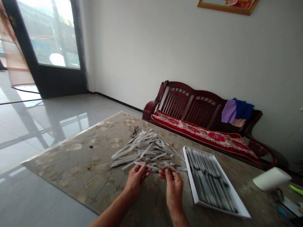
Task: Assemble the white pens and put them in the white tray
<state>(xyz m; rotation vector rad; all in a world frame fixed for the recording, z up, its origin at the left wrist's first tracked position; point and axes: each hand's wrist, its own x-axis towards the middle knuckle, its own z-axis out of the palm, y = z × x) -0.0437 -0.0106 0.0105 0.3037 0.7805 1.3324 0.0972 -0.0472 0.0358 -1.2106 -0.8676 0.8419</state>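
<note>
Nearest the onlooker, the bare left hand (136,182) and right hand (174,189) keep a level, close-fingered grip, both clamped on a slim white tube (148,166) above the mottled stone worktop (78,164), beside a shallow white tray (189,173).

**Way blocked ahead and to the right**

The pile of white plastic tubes (142,151) lies just ahead of the left hand (136,183) and right hand (172,186), with eyeglasses (133,131) beyond. A white tray (190,173) stands just rightward, then a white roll (271,178). Leftward, hands can pass over the stone tabletop (78,164).
</note>
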